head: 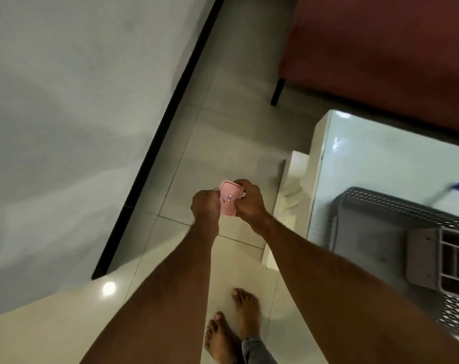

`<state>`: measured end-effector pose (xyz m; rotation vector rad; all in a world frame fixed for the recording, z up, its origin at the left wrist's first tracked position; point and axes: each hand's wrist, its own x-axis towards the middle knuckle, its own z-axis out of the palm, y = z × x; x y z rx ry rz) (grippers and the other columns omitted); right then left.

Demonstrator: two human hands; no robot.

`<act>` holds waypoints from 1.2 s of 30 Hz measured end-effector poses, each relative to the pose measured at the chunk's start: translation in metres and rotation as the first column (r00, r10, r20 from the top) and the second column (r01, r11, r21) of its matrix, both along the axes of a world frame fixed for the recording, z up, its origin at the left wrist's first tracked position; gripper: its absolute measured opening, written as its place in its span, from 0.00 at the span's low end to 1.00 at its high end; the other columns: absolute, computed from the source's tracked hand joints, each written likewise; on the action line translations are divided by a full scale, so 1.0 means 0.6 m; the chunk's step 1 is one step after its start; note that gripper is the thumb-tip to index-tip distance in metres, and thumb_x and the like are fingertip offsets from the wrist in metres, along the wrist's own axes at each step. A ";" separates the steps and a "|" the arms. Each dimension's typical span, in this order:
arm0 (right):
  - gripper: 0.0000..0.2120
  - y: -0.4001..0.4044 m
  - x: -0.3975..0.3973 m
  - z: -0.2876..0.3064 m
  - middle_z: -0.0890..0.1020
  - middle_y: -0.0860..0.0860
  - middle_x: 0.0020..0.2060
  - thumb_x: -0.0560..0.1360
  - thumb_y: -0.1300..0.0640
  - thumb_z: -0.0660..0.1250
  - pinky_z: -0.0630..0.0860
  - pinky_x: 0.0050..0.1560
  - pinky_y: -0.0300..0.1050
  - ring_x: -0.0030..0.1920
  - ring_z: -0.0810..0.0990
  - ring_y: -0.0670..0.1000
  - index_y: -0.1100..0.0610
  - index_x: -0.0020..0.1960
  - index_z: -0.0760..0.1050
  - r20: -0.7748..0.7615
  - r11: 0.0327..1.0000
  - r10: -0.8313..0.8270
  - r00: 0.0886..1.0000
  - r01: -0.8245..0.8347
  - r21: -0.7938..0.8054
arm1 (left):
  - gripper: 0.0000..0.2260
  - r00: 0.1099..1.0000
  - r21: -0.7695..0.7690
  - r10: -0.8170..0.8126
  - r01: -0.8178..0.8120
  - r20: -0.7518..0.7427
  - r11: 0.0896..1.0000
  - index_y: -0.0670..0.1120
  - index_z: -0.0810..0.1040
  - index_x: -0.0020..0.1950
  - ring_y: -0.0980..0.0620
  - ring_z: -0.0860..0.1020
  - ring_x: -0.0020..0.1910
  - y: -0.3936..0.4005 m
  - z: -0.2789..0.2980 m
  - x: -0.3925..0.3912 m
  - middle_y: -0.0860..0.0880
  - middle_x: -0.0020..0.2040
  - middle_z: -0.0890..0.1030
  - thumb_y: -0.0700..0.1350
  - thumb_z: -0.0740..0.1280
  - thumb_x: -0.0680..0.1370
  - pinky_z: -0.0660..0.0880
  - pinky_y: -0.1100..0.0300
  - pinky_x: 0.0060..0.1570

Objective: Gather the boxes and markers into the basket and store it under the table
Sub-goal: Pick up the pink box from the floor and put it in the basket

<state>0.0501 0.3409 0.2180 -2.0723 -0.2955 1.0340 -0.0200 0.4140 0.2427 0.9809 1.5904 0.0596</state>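
A small pink box [229, 198] with a little label on its lid is held out in front of me over the floor. My left hand [206, 204] grips its left side and my right hand [249, 200] grips its right side. To the right, a grey perforated basket [380, 206] stands on the white table [354, 153]. Inside the basket lies a mauve divided box [427, 261]. A blue marker [456, 186] lies blurred on the table beyond the basket.
A white wall with a black skirting strip [175, 106] runs along the left. A dark red seat [380, 48] on a black leg [278, 91] stands at the back right. My bare feet [233, 327] are on the pale tiled floor.
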 end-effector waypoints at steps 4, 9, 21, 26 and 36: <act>0.23 -0.052 0.035 0.091 0.79 0.61 0.64 0.76 0.71 0.68 0.84 0.61 0.58 0.62 0.81 0.62 0.62 0.71 0.75 0.115 0.999 -0.029 0.993 0.027 0.022 | 0.08 0.997 0.166 -0.078 0.073 0.024 0.983 0.40 0.80 0.50 0.50 0.77 0.35 -0.059 0.077 0.042 0.42 0.48 0.83 0.43 0.65 0.80 0.74 0.59 0.35; 0.24 -0.165 0.093 0.172 0.76 0.61 0.65 0.78 0.69 0.63 0.78 0.65 0.50 0.66 0.77 0.61 0.59 0.73 0.74 0.273 0.997 -0.071 0.959 0.077 -0.009 | 0.09 0.984 0.192 -0.151 0.131 0.094 0.973 0.40 0.81 0.54 0.50 0.78 0.37 -0.163 0.140 0.105 0.44 0.48 0.82 0.41 0.63 0.79 0.77 0.58 0.36; 0.20 -0.420 0.200 0.148 0.84 0.58 0.57 0.74 0.75 0.61 0.84 0.56 0.56 0.59 0.83 0.59 0.60 0.60 0.80 0.286 0.953 -0.299 0.910 0.298 0.048 | 0.12 0.875 0.311 -0.483 0.453 0.022 0.835 0.42 0.84 0.61 0.46 0.84 0.57 -0.414 0.113 0.217 0.43 0.59 0.85 0.37 0.70 0.78 0.71 0.67 0.45; 0.21 -0.458 0.219 0.084 0.85 0.60 0.57 0.74 0.73 0.61 0.82 0.55 0.54 0.58 0.84 0.61 0.62 0.63 0.80 0.286 0.957 -0.269 0.920 0.288 -0.025 | 0.14 0.779 0.397 -0.608 0.612 -0.154 0.684 0.43 0.83 0.61 0.42 0.84 0.56 -0.454 0.068 0.225 0.42 0.58 0.85 0.35 0.71 0.76 0.73 0.63 0.42; 0.22 -0.436 0.228 0.042 0.86 0.60 0.58 0.74 0.74 0.62 0.83 0.59 0.57 0.59 0.85 0.61 0.63 0.65 0.79 0.241 0.974 -0.213 0.947 0.225 -0.026 | 0.12 0.757 0.410 -0.570 0.653 -0.320 0.637 0.43 0.82 0.60 0.41 0.84 0.52 -0.453 0.030 0.244 0.41 0.55 0.85 0.43 0.72 0.77 0.78 0.56 0.45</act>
